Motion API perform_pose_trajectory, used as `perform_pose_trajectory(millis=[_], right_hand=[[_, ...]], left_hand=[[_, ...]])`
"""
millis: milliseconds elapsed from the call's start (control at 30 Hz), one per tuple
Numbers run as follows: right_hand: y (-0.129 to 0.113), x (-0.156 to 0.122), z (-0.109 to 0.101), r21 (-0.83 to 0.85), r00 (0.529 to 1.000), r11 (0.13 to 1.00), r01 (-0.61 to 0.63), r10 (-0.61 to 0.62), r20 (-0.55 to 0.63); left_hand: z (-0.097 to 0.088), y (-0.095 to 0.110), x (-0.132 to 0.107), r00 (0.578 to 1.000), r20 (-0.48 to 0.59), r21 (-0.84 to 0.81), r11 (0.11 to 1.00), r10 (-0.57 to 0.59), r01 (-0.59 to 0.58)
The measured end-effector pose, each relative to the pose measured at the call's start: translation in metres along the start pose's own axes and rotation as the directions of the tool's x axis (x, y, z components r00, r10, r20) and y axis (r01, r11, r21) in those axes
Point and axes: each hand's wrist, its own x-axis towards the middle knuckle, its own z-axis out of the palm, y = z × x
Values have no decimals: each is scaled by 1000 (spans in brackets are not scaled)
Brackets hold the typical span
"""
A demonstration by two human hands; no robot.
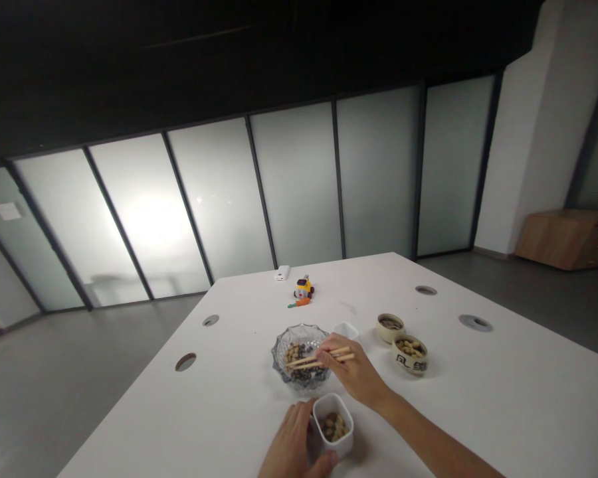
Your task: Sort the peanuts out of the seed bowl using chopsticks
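Frosted panels point(299, 186) stand beyond a white bench point(219, 385). From the head view, the right hand point(346, 365) has its fingers point(330, 345) clamped on wooden chopsticks point(305, 360), tips inside a glass bowl point(278, 352); the left hand point(290, 435) grips a white cup point(347, 449). Chopsticks look light, stiff, best held well back; the bowl's nuts point(294, 352) may slip unless pinched mid-body.

chopsticks point(305, 360) partly hidden, cabinet point(563, 239) cut off

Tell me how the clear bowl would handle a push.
The clear bowl would probably stay stiff, its faceted wall looking like glass or hard plastic. Its broad, low shape suggests sliding before tipping. The small pieces inside might shift, since they lie loose.
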Motion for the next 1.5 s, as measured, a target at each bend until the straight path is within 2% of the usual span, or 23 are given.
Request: perform_pose_trajectory(millis=[133, 267, 333, 433, 500, 567, 633, 700, 833, 933, 1033, 1133, 1333, 1500], right_hand=[[-4, 8, -9, 85, 998, 995, -59, 61, -22], [-15, 22, -43, 312, 977, 928, -202, 211, 4], [-22, 27, -67, 355, 959, 892, -280, 275, 67], [-32, 26, -99, 329, 918, 861, -389, 333, 213], [-36, 23, -111, 276, 884, 854, -441, 358, 302], [-39, 20, -114, 210, 852, 857, -470, 379, 362], [-42, 20, -112, 155, 842, 872, -464, 380, 382], [-45, 21, -105, 137, 869, 900, -414, 346, 354], [-45, 25, -82, 84, 969, 974, -211, 197, 151], [-33, 22, -56, -42, 999, 998, -37, 38, 24], [-16, 15, -31, -29, 998, 999, 23, -21, 52], [-5, 9, -16, -5, 997, 1000, 23, -23, 77], [-4, 4, -9, -3, 988, 999, 36, -35, 152], [-7, 4, -9, -15, 989, 999, 30, -27, 143]], left_hand=[[-2, 4, -1, 999, 3, -8, 999, -33, 33], [-1, 3, 0, 999, 11, -14, 999, -32, 32], [0, 0, 0, 1000, 11, -25, 999, -23, 24], [1, -5, 0, 1000, -4, -46, 999, -20, 20], [2, -8, -1, 1000, -15, -50, 999, -11, 10], [3, -10, -1, 1000, -21, -50, 999, 5, -6], [3, -12, -2, 1000, -24, -53, 998, 14, -15], [3, -12, -2, 1000, -24, -49, 999, 9, -10], [2, -11, -2, 1000, -11, -33, 999, 12, -12], [2, -10, -1, 999, -14, -33, 999, 35, -36], [2, -9, -1, 999, -16, -29, 999, 31, -32], [3, -8, -1, 1000, -14, -34, 999, 27, -28], [2, -6, -1, 1000, -7, -30, 999, 19, -19], [1, -1, -1, 1000, 10, -1, 1000, -3, 3]])
